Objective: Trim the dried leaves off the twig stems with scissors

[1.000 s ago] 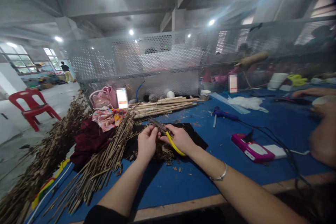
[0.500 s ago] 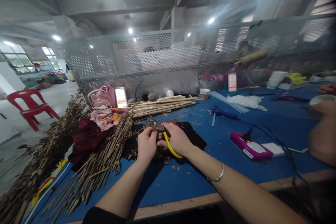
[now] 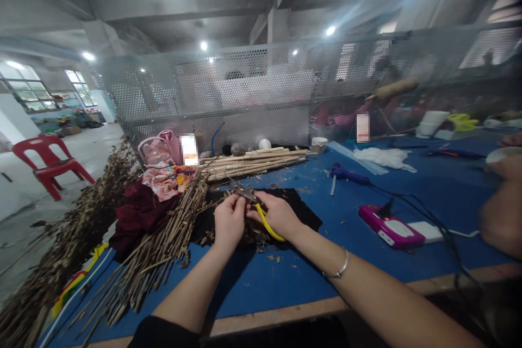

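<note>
Pliers (image 3: 247, 193) are gripped by the right hand (image 3: 278, 217) over black cloth (image 3: 305, 212), handles (image 3: 267, 224) seemingly squeezed closer than 0.5 s ago, so snipping's probably being done; left hand (image 3: 229, 220) grip can't be made out.

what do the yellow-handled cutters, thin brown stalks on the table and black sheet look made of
Cutters: metal blades, judging by their grey sheen; smooth yellow handle, probably plastic or plastic-coated.
Stalks: apparently dried plant stems, matte, brown and uneven.
Black sheet: perhaps fabric, matte; any weave is too small to see.
</note>
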The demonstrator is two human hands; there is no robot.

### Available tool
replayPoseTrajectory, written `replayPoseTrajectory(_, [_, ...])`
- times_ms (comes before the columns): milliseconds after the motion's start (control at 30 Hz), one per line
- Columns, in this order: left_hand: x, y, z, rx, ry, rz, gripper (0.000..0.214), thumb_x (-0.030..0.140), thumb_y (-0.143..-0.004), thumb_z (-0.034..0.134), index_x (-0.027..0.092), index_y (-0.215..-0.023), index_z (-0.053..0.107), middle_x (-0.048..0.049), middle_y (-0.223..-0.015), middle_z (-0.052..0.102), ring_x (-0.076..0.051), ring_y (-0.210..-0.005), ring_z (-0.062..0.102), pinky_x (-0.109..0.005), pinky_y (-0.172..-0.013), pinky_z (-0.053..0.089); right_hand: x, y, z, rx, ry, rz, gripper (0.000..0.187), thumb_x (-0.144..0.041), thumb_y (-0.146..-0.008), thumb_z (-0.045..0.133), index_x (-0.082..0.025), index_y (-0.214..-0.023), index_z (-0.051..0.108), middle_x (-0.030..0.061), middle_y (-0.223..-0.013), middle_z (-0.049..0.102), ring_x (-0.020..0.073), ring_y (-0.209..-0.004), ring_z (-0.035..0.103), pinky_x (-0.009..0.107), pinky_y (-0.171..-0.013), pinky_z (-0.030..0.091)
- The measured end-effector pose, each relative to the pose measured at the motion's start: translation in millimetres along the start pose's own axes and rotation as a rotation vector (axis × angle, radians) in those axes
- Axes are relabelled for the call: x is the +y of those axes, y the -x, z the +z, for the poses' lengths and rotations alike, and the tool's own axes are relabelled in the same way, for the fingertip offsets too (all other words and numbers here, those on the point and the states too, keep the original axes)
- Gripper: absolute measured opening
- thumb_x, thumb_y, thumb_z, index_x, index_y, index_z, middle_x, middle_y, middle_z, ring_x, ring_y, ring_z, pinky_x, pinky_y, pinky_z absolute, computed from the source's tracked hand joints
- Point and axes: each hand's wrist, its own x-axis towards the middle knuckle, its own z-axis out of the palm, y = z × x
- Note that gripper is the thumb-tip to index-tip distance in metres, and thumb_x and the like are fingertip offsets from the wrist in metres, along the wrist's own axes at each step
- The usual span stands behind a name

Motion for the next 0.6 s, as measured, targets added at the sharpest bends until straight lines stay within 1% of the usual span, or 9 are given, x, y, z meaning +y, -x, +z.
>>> replayPoseTrajectory(200, [-9.8, -5.9, -1.6, 0.008, 0.024, -0.030, 0.021, 0.032, -0.075, 0.054, 0.014, -0.079, 0.063, -0.0042, -0.072, 0.065, -0.014, -0.065, 0.059, -0.024, -0.062, 0.045, -1.5, -0.1, -0.8, -0.029, -0.002, 0.033, 0.038, -0.049, -0.079, 0.052, -0.021, -0.105, 0.051, 0.0068, -0.092, 0.063, 0.0201, -0.086, 0.060, 0.027, -0.072, 0.044])
replayPoseTrajectory(333, [-13.6, -9.6, -1.7, 0.024, 0.127, -0.089, 0.016, 0.029, -0.072, 0.057, 0.014, -0.077, 0.060, -0.0034, -0.072, 0.065, -0.013, -0.063, 0.059, -0.024, -0.060, 0.046, -2.4, -0.3, -0.2, -0.016, 0.076, 0.035, 0.050, -0.053, -0.073, 0.057, -0.020, -0.110, 0.049, 0.0084, -0.099, 0.061, 0.0230, -0.094, 0.057, 0.031, -0.077, 0.043])
replayPoseTrajectory(433, [-11.8, -10.1, -2.2, 0.046, 0.115, -0.084, 0.012, 0.025, -0.069, 0.059, 0.014, -0.073, 0.060, -0.0013, -0.066, 0.063, -0.012, -0.058, 0.056, -0.022, -0.057, 0.045, 0.1, -0.3, 0.8, -0.017, 0.095, 0.020, 0.058, -0.054, -0.069, 0.061, -0.019, -0.114, 0.047, 0.0095, -0.103, 0.058, 0.0239, -0.099, 0.054, 0.033, -0.080, 0.041])
replayPoseTrajectory(500, [-8.7, -9.2, -3.1, 0.040, 0.068, -0.069, 0.010, 0.023, -0.068, 0.060, 0.013, -0.071, 0.061, -0.0010, -0.064, 0.063, -0.011, -0.057, 0.056, -0.021, -0.056, 0.044, 2.6, -0.3, 1.2, -0.020, 0.077, 0.011, 0.058, -0.053, -0.069, 0.061, -0.020, -0.114, 0.047, 0.0095, -0.104, 0.058, 0.0235, -0.100, 0.053, 0.033, -0.081, 0.041])
replayPoseTrajectory(600, [-3.9, -7.3, -4.3, 0.019, 0.020, -0.054, 0.012, 0.023, -0.068, 0.060, 0.013, -0.073, 0.064, -0.0026, -0.066, 0.065, -0.012, -0.059, 0.057, -0.022, -0.058, 0.045, 5.5, -0.5, 0.6, -0.020, 0.025, -0.006, 0.048, -0.049, -0.073, 0.059, -0.020, -0.110, 0.050, 0.0082, -0.100, 0.059, 0.0227, -0.097, 0.054, 0.032, -0.080, 0.041])
